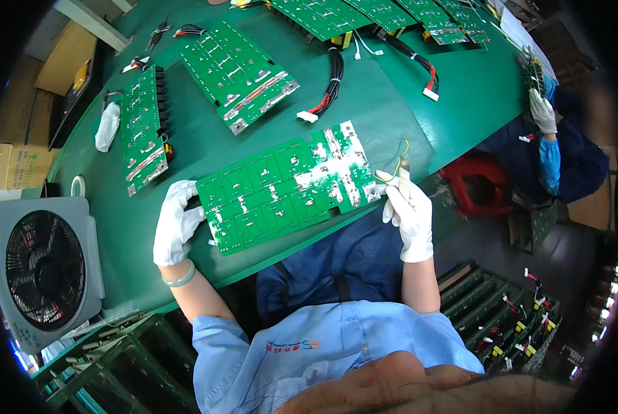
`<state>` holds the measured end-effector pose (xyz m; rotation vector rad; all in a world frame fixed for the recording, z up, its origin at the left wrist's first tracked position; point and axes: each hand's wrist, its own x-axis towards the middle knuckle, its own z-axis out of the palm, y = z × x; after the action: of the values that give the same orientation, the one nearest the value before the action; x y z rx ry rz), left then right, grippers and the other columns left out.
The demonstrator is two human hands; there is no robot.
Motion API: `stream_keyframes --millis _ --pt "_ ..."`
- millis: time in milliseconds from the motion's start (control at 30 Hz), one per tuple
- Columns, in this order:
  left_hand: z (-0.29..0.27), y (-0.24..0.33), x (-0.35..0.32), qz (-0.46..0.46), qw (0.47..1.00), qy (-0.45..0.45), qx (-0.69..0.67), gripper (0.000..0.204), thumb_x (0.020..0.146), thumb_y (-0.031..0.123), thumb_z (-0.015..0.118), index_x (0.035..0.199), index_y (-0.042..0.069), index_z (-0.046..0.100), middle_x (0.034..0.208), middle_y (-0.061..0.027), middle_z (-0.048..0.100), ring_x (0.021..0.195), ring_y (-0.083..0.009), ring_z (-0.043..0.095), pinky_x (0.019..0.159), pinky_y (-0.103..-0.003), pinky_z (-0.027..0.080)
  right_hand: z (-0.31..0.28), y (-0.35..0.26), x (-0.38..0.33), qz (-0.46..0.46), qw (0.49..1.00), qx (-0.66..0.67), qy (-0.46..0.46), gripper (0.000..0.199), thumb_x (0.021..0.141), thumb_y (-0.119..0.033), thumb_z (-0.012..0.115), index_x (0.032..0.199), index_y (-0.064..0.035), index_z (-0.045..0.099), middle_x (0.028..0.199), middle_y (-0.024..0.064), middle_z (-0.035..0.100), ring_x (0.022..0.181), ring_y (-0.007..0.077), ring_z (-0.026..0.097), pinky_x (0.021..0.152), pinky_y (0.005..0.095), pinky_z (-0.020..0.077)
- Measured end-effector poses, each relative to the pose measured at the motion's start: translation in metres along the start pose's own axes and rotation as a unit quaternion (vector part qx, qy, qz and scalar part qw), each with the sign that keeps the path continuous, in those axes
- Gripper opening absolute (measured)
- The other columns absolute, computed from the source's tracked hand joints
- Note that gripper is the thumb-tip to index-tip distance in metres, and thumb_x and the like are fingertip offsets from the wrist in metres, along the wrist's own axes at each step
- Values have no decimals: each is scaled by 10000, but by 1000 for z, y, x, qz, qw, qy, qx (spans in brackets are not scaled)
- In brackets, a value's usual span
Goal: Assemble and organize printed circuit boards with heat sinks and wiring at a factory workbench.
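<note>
A large green circuit board (254,196) lies solder side up in front of me, close to the table's near edge. My left hand (176,226), in a white glove, is closed on the board's left end, thumb and fingers at its edge. At the right end, my white-gloved right hand (412,217) has its fingers drawn together on a thin yellow-green wire (397,171). The wire curves up past the fingertips beside the board's silvery soldered corner. One raised fingertip looks brownish. The exact contact between the right fingers and the board's corner is partly hidden.
More green boards (236,76) lie on the green table (364,103), one board (142,127) at left. Cable bundles (333,79) trail from the far ones. A box fan (46,269) stands left, slotted racks (488,310) below right. A co-worker's gloved hand (542,110) holds a board.
</note>
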<state>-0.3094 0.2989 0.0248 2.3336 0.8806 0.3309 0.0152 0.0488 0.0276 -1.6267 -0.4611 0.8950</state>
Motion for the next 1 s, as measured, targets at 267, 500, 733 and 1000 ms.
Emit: stream_keyframes --millis 267,500,733,1000 --pt "1 -17 -11 -183 923 72 -331 196 920 52 601 1095 -37 615 970 -9 619 849 -59 532 755 -197 436 4 6 -2 24 999 23 3 310 913 -163 624 1128 59 651 588 6 578 433 33 431 413 175 274" --pt "4 13 1 -146 912 82 -373 345 977 99 522 1285 -54 535 1054 -41 646 912 -66 569 783 -202 433 16 5 0 30 998 58 21 305 900 -130 634 1128 72 641 568 -6 536 418 34 397 404 187 269" --pt "6 21 0 -135 915 79 -372 267 989 68 496 1200 -71 584 1091 -76 651 971 -99 592 911 -246 447 16 1 -1 24 996 82 8 337 923 -137 601 1169 94 603 557 -23 486 420 36 369 402 197 258" --pt "9 14 -4 -154 898 92 -402 257 988 148 533 1120 -49 630 1087 -78 663 942 -92 585 875 -229 435 15 2 -6 51 992 114 21 322 907 -98 614 1164 96 606 593 -40 484 436 18 354 406 189 243"
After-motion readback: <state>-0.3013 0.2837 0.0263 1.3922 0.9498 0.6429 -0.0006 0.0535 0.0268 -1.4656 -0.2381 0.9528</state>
